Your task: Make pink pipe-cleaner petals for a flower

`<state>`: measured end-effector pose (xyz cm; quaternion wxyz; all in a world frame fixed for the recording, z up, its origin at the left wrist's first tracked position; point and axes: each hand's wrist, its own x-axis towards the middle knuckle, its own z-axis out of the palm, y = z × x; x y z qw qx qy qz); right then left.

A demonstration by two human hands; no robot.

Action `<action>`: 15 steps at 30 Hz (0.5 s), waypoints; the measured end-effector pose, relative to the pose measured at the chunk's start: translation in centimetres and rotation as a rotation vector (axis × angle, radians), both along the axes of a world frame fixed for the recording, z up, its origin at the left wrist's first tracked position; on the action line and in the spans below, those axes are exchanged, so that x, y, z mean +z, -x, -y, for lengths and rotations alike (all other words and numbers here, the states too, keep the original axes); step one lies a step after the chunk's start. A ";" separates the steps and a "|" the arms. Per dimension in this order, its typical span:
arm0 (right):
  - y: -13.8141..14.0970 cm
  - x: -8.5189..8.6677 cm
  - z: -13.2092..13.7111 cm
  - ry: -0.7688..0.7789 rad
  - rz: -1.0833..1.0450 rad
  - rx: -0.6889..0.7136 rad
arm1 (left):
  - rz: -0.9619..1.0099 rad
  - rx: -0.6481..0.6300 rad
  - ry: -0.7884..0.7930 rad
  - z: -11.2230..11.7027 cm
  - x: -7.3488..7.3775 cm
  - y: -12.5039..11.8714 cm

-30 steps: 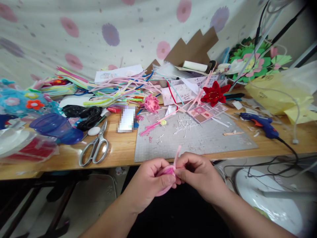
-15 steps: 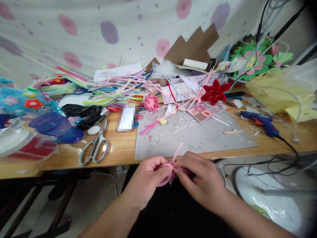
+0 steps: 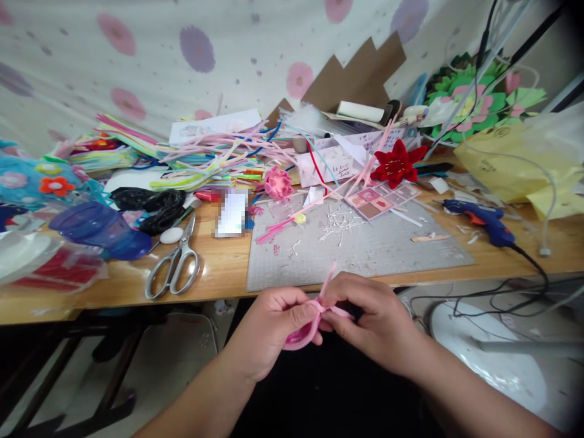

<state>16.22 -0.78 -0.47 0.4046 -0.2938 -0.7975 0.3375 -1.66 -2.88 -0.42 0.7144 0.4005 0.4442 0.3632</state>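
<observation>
Both my hands meet just below the table's front edge, over my lap. My left hand (image 3: 274, 325) is closed around a pink pipe cleaner loop (image 3: 305, 333) curved like a petal. My right hand (image 3: 365, 316) pinches the same pink pipe cleaner where its strands cross, with one free end sticking up toward the grey cutting mat (image 3: 356, 249). The part of the piece inside my palms is hidden.
On the wooden table (image 3: 219, 271) lie scissors (image 3: 176, 264), a blue glue gun (image 3: 479, 220) with its cord, a red flower (image 3: 398, 163), a pink flower (image 3: 278, 182), a heap of coloured pipe cleaners (image 3: 205, 161), a blue plastic cup (image 3: 98, 228) and a yellow bag (image 3: 511, 164).
My right hand shifted its pinch along the pink pipe cleaner and a strand now lies across its fingers. The loop in my left hand has turned a little. Both hands stay in place.
</observation>
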 end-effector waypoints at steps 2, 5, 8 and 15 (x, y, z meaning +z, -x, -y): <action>0.0 -0.1 0.1 -0.033 0.015 -0.009 | -0.025 -0.003 0.006 -0.1 -0.1 0.0; 0.2 -0.4 0.2 -0.089 0.007 -0.029 | -0.067 0.005 0.008 -0.1 -0.2 -0.2; 0.4 -0.7 0.3 -0.111 -0.009 -0.057 | -0.102 0.001 0.004 -0.1 -0.2 -0.2; 0.0 -0.3 0.3 -0.079 -0.015 0.022 | -0.166 -0.048 -0.073 0.1 -0.1 0.4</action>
